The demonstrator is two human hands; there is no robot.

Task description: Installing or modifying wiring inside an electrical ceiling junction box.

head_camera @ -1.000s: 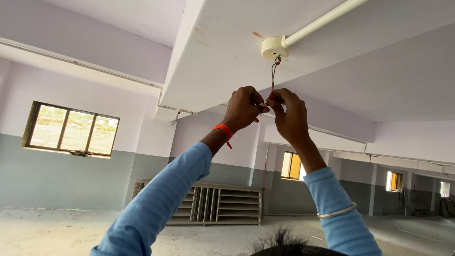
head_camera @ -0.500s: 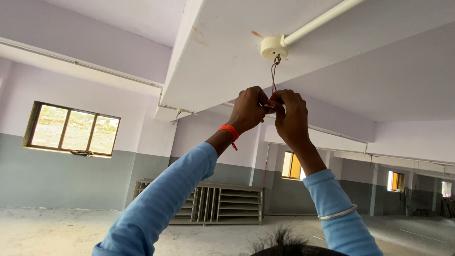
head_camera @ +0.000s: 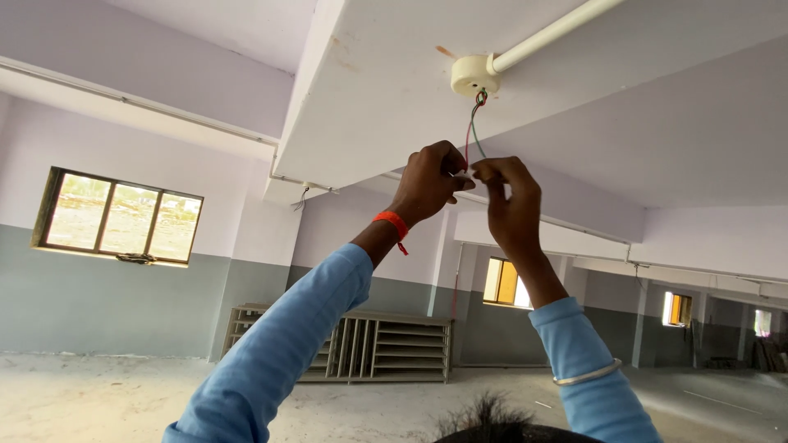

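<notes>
Both my arms, in light blue sleeves, reach up toward the ceiling. A round cream junction box (head_camera: 474, 75) sits on the underside of a white beam, with a white conduit pipe (head_camera: 552, 34) running off to the right. Thin red and green wires (head_camera: 473, 130) hang from the box down to my hands. My left hand (head_camera: 428, 182), with an orange thread at the wrist, pinches the wire ends. My right hand (head_camera: 509, 203) meets it fingertip to fingertip and grips the same wires. The wire tips are hidden between my fingers.
A wide white ceiling beam (head_camera: 369, 98) runs overhead. A three-pane window (head_camera: 119, 217) is in the left wall. Low slatted racks (head_camera: 386, 349) stand against the far wall. Small lit windows (head_camera: 502, 281) lie further right, above a dusty concrete floor (head_camera: 98, 394).
My hands stay together on the wires below the box. The view has shifted slightly; my fingers have worked a little on the wire ends.
</notes>
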